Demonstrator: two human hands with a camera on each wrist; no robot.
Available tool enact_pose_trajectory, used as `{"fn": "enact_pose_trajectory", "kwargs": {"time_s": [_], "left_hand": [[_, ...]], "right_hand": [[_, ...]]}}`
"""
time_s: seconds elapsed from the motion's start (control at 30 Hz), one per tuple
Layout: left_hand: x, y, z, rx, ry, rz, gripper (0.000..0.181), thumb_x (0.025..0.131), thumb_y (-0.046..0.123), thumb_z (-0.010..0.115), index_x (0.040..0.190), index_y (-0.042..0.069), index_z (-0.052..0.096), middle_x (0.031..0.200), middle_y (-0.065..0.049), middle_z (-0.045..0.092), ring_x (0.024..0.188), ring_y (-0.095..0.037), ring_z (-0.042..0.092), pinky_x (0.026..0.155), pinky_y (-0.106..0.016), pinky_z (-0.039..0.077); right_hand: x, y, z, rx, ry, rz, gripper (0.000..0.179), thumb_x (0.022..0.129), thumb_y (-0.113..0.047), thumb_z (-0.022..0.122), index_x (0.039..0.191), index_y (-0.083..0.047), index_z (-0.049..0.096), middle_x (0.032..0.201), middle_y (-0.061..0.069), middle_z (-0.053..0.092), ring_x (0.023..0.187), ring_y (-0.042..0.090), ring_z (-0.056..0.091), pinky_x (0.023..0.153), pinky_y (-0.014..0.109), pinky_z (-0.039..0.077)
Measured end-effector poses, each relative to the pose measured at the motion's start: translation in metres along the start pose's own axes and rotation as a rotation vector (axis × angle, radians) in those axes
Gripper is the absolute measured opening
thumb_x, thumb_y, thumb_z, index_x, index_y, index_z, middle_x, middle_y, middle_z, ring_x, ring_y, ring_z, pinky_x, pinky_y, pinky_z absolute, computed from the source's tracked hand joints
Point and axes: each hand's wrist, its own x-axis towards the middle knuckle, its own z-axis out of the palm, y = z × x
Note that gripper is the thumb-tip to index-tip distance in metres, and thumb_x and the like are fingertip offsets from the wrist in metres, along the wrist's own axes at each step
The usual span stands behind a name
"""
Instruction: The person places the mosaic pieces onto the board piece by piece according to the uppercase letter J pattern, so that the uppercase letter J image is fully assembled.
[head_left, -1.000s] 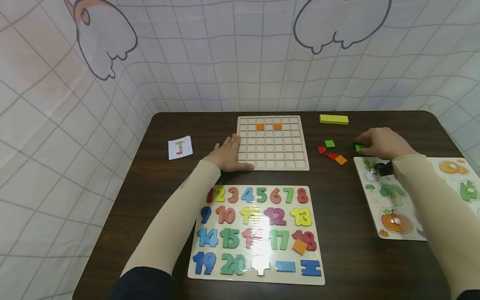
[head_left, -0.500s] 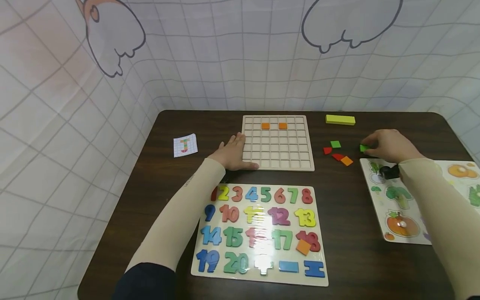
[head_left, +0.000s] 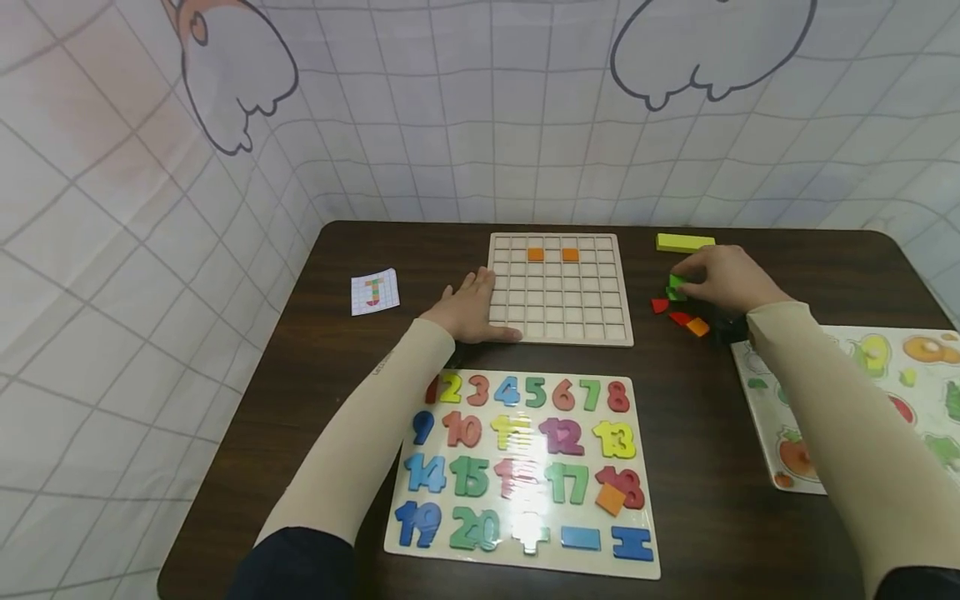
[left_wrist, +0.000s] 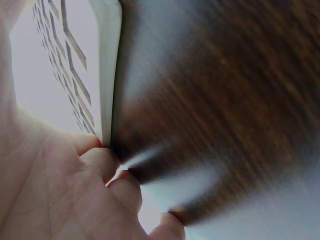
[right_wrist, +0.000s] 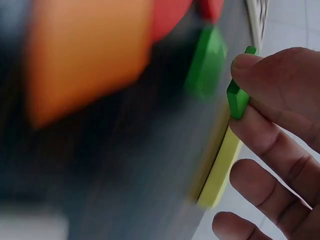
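Observation:
Between thumb and forefinger my right hand [head_left: 731, 277] pinches a small green tile [right_wrist: 238, 100], held just off the table in the right wrist view. Close by lies a second green tile [right_wrist: 206, 65], along with red tiles [head_left: 680, 318] and an orange tile [head_left: 698, 327]. My left hand [head_left: 467, 312] rests with fingers extended along the left edge of a wooden grid board [head_left: 558, 321]. Two orange tiles [head_left: 536, 255] sit in the board's upper squares. A small card [head_left: 375, 292] with a coloured pattern lies to the left.
A number puzzle board [head_left: 525, 417] lies in front, with a loose orange tile [head_left: 611, 499] on it. At the right is a vegetable puzzle board [head_left: 855, 400], partly under my right sleeve. A yellow bar [head_left: 684, 242] lies near the table's back edge.
My right hand has picked up the green tile by the vegetable board and carried it left to above the other loose tiles. The left hand stays at the grid board; the view shifted slightly.

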Motion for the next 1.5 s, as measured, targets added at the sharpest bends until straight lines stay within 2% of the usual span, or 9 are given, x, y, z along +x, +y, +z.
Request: {"fn": "enact_pose_trajectory", "kwargs": {"time_s": [0.23,0.43,0.57,0.7,0.9,1.1,1.27,1.5], "left_hand": [[-0.005,0.001,0.001,-0.001,0.003,0.002,0.122,0.088,0.076,0.063,0.168,0.008,0.001,0.177,-0.012,-0.002,0.165,-0.031,0.003,0.131,-0.060,0.013],[-0.008,0.004,0.000,-0.020,0.005,0.002,0.120,0.089,0.075,0.063,0.168,0.008,0.002,0.177,-0.012,-0.001,0.165,-0.031,0.004,0.131,-0.059,0.013],[-0.008,0.006,0.000,-0.024,0.011,-0.001,0.121,0.088,0.075,0.064,0.168,0.008,0.003,0.177,-0.013,0.000,0.165,-0.031,0.005,0.131,-0.059,0.014],[-0.006,0.008,0.002,-0.015,0.007,0.000,0.122,0.088,0.076,0.064,0.168,0.008,0.002,0.177,-0.013,-0.001,0.165,-0.031,0.004,0.131,-0.059,0.013],[-0.005,0.013,0.004,0.003,0.011,-0.002,0.122,0.088,0.076,0.063,0.168,0.008,0.001,0.177,-0.012,-0.001,0.165,-0.031,0.004,0.131,-0.059,0.014],[-0.005,0.016,0.004,0.013,0.013,-0.012,0.121,0.089,0.076,0.063,0.168,0.008,0.001,0.177,-0.012,0.000,0.165,-0.031,0.005,0.132,-0.058,0.014],[-0.004,0.019,0.005,0.026,0.001,-0.007,0.122,0.089,0.078,0.061,0.168,0.008,-0.001,0.177,-0.011,-0.001,0.165,-0.030,0.005,0.132,-0.058,0.015],[-0.001,0.024,0.004,0.035,0.003,0.001,0.122,0.088,0.077,0.062,0.168,0.008,0.001,0.177,-0.011,0.000,0.165,-0.029,0.006,0.132,-0.057,0.015]], "right_hand": [[0.035,-0.035,0.010,0.036,0.009,-0.059,0.035,0.097,-0.016,0.073,0.129,-0.001,0.072,0.131,0.023,0.069,0.123,0.043,0.062,0.101,0.060,0.052],[0.060,-0.062,0.017,0.054,0.027,-0.071,0.037,0.096,-0.016,0.075,0.130,-0.001,0.072,0.131,0.022,0.069,0.118,0.039,0.064,0.098,0.056,0.053],[0.074,-0.075,0.021,0.063,0.026,-0.067,0.037,0.096,-0.016,0.074,0.130,-0.002,0.072,0.134,0.023,0.068,0.122,0.040,0.063,0.097,0.056,0.052],[0.083,-0.085,0.023,0.093,0.008,-0.037,0.036,0.098,-0.016,0.071,0.132,-0.005,0.072,0.142,0.023,0.063,0.134,0.043,0.056,0.104,0.059,0.050],[0.095,-0.097,0.024,0.109,-0.006,-0.040,0.037,0.099,-0.016,0.070,0.134,-0.004,0.070,0.143,0.022,0.063,0.139,0.043,0.053,0.112,0.060,0.045],[0.107,-0.107,0.028,0.088,-0.016,-0.076,0.037,0.099,-0.017,0.071,0.134,-0.005,0.070,0.141,0.019,0.066,0.134,0.041,0.058,0.108,0.058,0.049],[0.112,-0.111,0.034,0.096,-0.018,-0.068,0.036,0.099,-0.018,0.072,0.132,-0.005,0.072,0.141,0.018,0.066,0.127,0.039,0.062,0.102,0.055,0.053],[0.109,-0.110,0.036,0.073,0.012,-0.042,0.033,0.097,-0.017,0.073,0.128,-0.006,0.074,0.143,0.018,0.063,0.132,0.040,0.057,0.105,0.057,0.050]]}}
